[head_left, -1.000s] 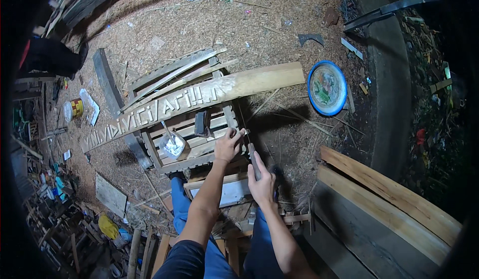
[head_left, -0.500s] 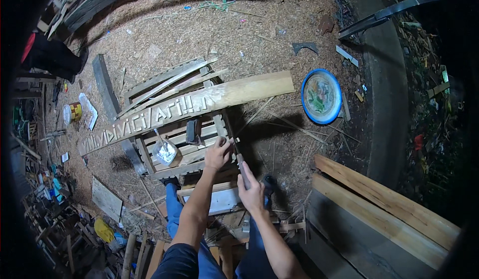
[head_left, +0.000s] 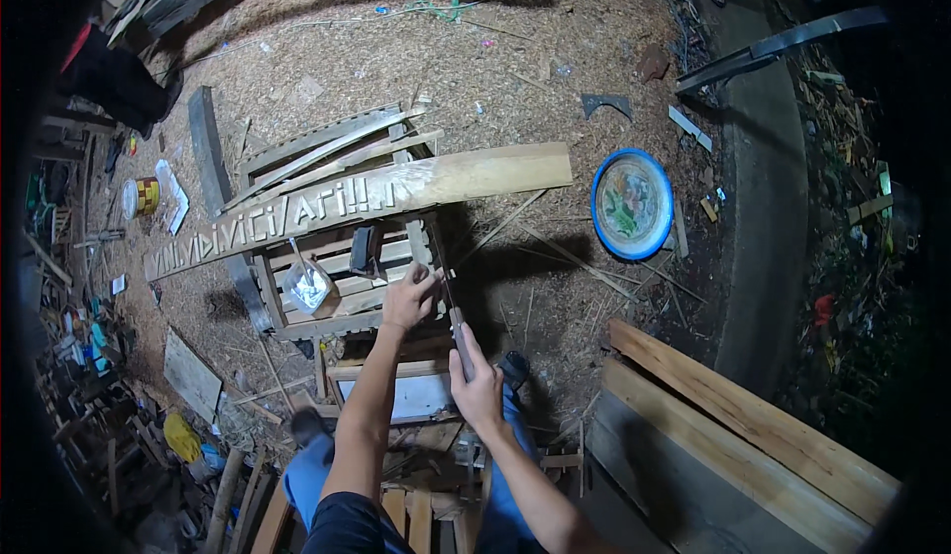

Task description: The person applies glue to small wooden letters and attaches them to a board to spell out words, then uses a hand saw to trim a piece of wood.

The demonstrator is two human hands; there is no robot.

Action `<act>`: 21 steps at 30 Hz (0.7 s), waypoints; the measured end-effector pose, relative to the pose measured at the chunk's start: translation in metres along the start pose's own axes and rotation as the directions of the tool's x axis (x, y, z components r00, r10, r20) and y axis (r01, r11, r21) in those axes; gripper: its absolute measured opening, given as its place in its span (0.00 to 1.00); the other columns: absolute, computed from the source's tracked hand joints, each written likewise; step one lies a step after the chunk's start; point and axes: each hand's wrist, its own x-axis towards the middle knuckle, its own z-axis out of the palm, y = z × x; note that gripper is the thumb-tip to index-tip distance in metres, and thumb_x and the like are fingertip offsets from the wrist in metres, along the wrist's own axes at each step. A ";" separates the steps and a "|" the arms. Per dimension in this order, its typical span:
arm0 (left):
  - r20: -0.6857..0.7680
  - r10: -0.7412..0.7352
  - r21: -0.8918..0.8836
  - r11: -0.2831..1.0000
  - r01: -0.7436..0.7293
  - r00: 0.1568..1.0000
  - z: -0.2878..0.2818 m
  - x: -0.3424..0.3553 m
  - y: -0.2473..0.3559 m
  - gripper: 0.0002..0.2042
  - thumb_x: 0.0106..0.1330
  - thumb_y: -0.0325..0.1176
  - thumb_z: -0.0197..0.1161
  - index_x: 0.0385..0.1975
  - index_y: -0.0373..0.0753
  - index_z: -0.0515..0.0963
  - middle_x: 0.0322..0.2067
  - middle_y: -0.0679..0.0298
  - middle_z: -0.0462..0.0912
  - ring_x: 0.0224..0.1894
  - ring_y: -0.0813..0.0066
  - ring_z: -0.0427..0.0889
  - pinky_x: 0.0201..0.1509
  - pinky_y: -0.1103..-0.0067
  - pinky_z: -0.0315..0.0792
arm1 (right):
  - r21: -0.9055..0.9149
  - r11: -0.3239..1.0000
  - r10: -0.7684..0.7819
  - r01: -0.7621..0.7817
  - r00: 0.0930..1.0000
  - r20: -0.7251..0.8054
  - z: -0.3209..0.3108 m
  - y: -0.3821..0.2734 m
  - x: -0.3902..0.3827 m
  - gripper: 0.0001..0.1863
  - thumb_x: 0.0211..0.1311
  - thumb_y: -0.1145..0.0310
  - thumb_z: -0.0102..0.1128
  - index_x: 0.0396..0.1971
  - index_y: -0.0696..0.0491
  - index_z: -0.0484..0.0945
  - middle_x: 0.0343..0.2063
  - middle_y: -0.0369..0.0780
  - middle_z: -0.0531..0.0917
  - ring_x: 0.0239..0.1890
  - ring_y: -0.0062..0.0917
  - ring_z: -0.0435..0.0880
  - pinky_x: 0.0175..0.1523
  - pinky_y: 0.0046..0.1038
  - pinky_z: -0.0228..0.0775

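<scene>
My right hand [head_left: 478, 386] is wrapped round the brown handle of a tool with a thin dark blade [head_left: 449, 295], seen nearly edge-on, so its kind is unclear. The blade points away from me, beside the slatted wooden crate's right edge [head_left: 420, 243]. Just left of the blade, my left hand [head_left: 404, 302] is closed in a pinch at the crate's near right corner; a small pale piece shows at its fingertips. Across the crate lies a long board with raised letters [head_left: 500, 170]. A clear tub [head_left: 308, 287] with a stick and a dark block [head_left: 364, 250] sit on the slats.
A blue-rimmed round basin [head_left: 596, 219] stands at the right on the shavings-covered ground. Long timber beams [head_left: 733, 410] lie at the lower right. A yellow-and-red bucket [head_left: 142, 198] is at the left. People's legs show at the upper left and upper right.
The view has shifted a little. My left foot has moved back and left. Both hands stay at the crate's corner, with the tool still in my right hand.
</scene>
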 end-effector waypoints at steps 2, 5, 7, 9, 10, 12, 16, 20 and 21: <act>-0.039 0.044 -0.026 0.999 -0.045 0.998 0.003 0.001 0.001 0.21 0.54 0.29 0.68 0.50 0.51 0.82 0.47 0.57 0.77 0.37 0.49 0.84 0.37 0.59 0.79 | -0.012 1.000 0.022 -0.022 1.000 -0.009 0.008 0.002 0.005 0.27 0.73 0.65 0.60 0.70 0.50 0.72 0.43 0.58 0.86 0.42 0.53 0.88 0.43 0.43 0.82; 0.002 0.045 -0.038 0.998 -0.045 0.999 0.005 0.003 0.001 0.17 0.55 0.29 0.67 0.46 0.49 0.81 0.46 0.57 0.77 0.38 0.50 0.84 0.36 0.59 0.79 | -0.014 0.998 0.059 -0.059 0.998 -0.033 0.015 -0.008 -0.002 0.27 0.73 0.65 0.61 0.70 0.50 0.72 0.46 0.57 0.85 0.47 0.52 0.87 0.46 0.42 0.82; 0.026 0.038 -0.038 0.999 -0.037 0.999 0.004 0.000 0.001 0.20 0.55 0.29 0.67 0.49 0.52 0.82 0.46 0.58 0.77 0.39 0.51 0.84 0.36 0.60 0.79 | 0.049 0.972 0.232 -0.232 0.973 -0.002 0.017 -0.022 -0.007 0.25 0.74 0.69 0.59 0.68 0.60 0.72 0.57 0.55 0.83 0.60 0.40 0.85 0.60 0.32 0.77; -0.010 0.070 -0.042 0.997 -0.070 0.998 0.007 -0.001 -0.001 0.31 0.60 0.32 0.66 0.65 0.66 0.76 0.45 0.60 0.77 0.34 0.55 0.85 0.34 0.61 0.80 | 0.060 0.980 0.192 -0.188 0.978 -0.075 0.027 -0.017 -0.005 0.25 0.74 0.69 0.60 0.68 0.61 0.72 0.59 0.55 0.83 0.61 0.38 0.84 0.61 0.31 0.76; 0.005 0.048 -0.047 0.998 -0.048 0.999 0.010 -0.004 0.002 0.27 0.59 0.31 0.67 0.61 0.62 0.79 0.46 0.60 0.78 0.36 0.55 0.85 0.35 0.61 0.80 | 0.028 0.988 0.153 -0.151 0.982 -0.109 0.032 -0.014 -0.005 0.25 0.73 0.68 0.60 0.68 0.58 0.73 0.55 0.56 0.84 0.56 0.44 0.85 0.55 0.36 0.79; 0.013 0.073 -0.004 0.997 -0.073 0.997 0.012 -0.001 -0.001 0.30 0.60 0.33 0.66 0.65 0.66 0.77 0.46 0.61 0.77 0.34 0.56 0.85 0.33 0.62 0.80 | -0.007 0.994 0.109 -0.111 0.985 -0.137 0.036 -0.010 -0.010 0.25 0.73 0.67 0.60 0.67 0.55 0.74 0.51 0.56 0.85 0.52 0.49 0.86 0.49 0.41 0.82; 0.002 0.115 -0.042 0.992 -0.115 0.993 0.007 -0.004 -0.005 0.29 0.60 0.33 0.66 0.64 0.66 0.77 0.46 0.62 0.77 0.34 0.56 0.85 0.33 0.62 0.80 | -0.045 0.995 0.084 -0.091 0.988 -0.129 0.031 -0.016 -0.006 0.25 0.73 0.67 0.60 0.67 0.55 0.74 0.48 0.58 0.85 0.50 0.50 0.86 0.48 0.41 0.82; 0.029 0.060 -0.042 0.997 -0.058 0.998 0.005 -0.001 -0.001 0.20 0.56 0.31 0.69 0.51 0.53 0.82 0.47 0.58 0.77 0.36 0.52 0.85 0.35 0.60 0.80 | -0.070 0.985 0.152 -0.157 0.986 -0.075 0.031 -0.022 -0.005 0.25 0.72 0.66 0.61 0.68 0.51 0.75 0.43 0.60 0.85 0.46 0.52 0.87 0.44 0.43 0.82; 0.015 0.071 -0.039 0.997 -0.071 0.997 0.006 0.000 0.000 0.20 0.55 0.31 0.69 0.50 0.53 0.82 0.47 0.58 0.77 0.36 0.52 0.85 0.36 0.60 0.80 | -0.064 0.987 0.142 -0.147 0.987 -0.073 0.030 -0.018 -0.006 0.26 0.72 0.66 0.61 0.68 0.50 0.74 0.41 0.60 0.85 0.44 0.52 0.87 0.43 0.44 0.82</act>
